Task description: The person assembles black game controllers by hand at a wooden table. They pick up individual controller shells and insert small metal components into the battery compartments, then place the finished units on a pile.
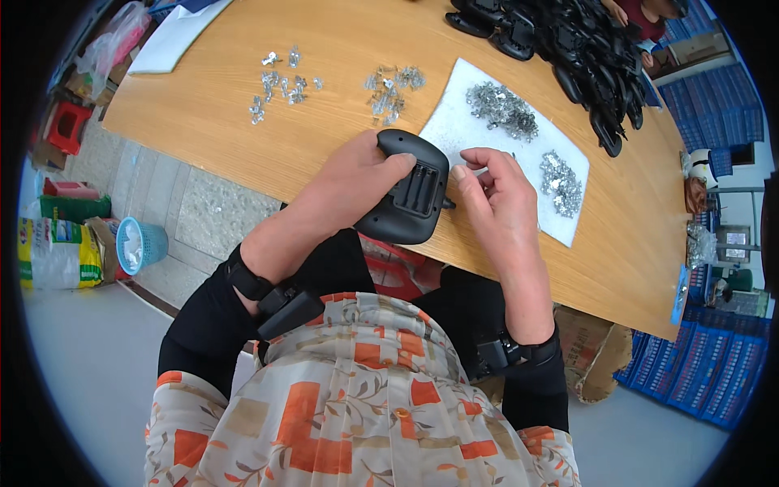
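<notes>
A black game controller (417,193) is in my left hand (350,180), back side up, over the table's near edge. My left thumb presses beside its uncovered battery compartment (419,190), which has long slots and shows no batteries. Just right of the controller is my right hand (497,188), its fingers curled and the thumb close to the forefinger. Anything small between those fingers is too hard to make out. Beyond and beside my right hand, a white foam sheet (459,99) bears two piles of small metal contact pieces (503,109).
Two loose clusters of metal clips (280,85) lie on the wooden table (203,105). Many black controller bodies (584,57) are heaped at the far right, near another person (645,24). Blue trays (690,365) are stacked at right; a blue basket (142,243) stands left.
</notes>
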Action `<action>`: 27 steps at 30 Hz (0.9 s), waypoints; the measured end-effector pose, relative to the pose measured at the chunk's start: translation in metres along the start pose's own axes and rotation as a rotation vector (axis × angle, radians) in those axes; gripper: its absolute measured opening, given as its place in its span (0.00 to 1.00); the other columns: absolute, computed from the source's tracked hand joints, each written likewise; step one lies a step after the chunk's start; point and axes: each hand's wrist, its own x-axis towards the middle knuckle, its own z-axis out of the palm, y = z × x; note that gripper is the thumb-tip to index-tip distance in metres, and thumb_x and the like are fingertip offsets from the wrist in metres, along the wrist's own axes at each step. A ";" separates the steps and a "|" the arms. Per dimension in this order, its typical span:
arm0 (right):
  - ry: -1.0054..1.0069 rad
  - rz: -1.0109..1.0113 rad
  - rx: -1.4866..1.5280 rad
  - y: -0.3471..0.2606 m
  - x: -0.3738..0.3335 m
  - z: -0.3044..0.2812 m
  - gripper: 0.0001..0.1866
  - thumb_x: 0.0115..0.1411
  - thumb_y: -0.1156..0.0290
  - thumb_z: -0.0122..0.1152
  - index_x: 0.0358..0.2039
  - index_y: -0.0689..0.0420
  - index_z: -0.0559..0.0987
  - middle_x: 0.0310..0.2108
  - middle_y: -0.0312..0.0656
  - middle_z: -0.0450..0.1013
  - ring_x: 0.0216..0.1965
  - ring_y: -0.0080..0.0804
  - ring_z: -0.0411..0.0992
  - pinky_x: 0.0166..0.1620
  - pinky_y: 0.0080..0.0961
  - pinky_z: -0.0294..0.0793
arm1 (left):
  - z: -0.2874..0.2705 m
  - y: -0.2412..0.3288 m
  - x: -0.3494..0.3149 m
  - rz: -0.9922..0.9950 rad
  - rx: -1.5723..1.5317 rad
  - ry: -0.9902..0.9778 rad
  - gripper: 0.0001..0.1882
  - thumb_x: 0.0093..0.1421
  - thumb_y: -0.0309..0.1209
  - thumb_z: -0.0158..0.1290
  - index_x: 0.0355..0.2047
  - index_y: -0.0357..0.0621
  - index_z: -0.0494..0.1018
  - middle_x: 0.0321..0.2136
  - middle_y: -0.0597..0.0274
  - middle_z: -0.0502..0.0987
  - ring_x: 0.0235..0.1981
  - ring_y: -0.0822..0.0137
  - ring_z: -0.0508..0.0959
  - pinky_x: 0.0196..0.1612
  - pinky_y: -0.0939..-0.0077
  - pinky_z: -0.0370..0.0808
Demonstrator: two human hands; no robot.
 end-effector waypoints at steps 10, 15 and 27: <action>-0.142 0.453 1.151 -0.006 -0.024 0.001 0.17 0.69 0.64 0.56 0.52 0.62 0.74 0.33 0.34 0.76 0.26 0.14 0.72 0.26 0.14 0.73 | 0.024 0.014 -0.015 0.020 -0.255 -0.025 0.16 0.68 0.39 0.52 0.50 0.44 0.70 0.34 0.72 0.74 0.30 0.82 0.72 0.31 0.88 0.71; -0.169 0.456 1.118 0.003 -0.027 -0.013 0.14 0.68 0.68 0.55 0.49 0.62 0.75 0.31 0.33 0.75 0.22 0.14 0.71 0.21 0.13 0.71 | 0.022 0.017 -0.011 -0.125 -0.259 -0.026 0.23 0.65 0.36 0.53 0.59 0.44 0.67 0.34 0.71 0.74 0.32 0.79 0.73 0.33 0.84 0.73; -0.178 0.441 0.943 -0.010 -0.032 -0.019 0.12 0.66 0.72 0.56 0.49 0.62 0.75 0.26 0.29 0.74 0.20 0.08 0.67 0.19 0.09 0.63 | 0.035 0.014 -0.011 0.188 0.414 0.018 0.25 0.57 0.24 0.55 0.57 0.39 0.68 0.30 0.68 0.75 0.23 0.82 0.72 0.28 0.84 0.70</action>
